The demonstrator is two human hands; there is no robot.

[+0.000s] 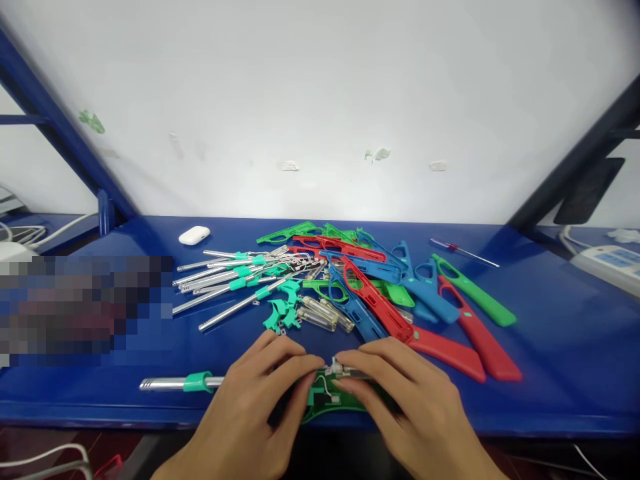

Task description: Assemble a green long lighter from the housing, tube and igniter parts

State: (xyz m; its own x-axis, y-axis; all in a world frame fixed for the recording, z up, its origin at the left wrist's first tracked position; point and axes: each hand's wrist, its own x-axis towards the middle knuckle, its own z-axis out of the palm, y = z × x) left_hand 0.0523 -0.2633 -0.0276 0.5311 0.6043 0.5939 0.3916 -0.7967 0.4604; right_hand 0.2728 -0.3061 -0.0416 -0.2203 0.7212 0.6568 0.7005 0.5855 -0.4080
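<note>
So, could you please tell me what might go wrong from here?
The white wire loops loosely in the green shell, so it might get pinched or snagged.
The clear part between the fingers of the right hand could slip, perhaps over the blue table's front edge nearby.
The metal tube juts past the left hand, so a knock might jolt the piece.

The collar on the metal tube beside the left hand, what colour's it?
Teal green: the collar shows best in the head view.
</note>
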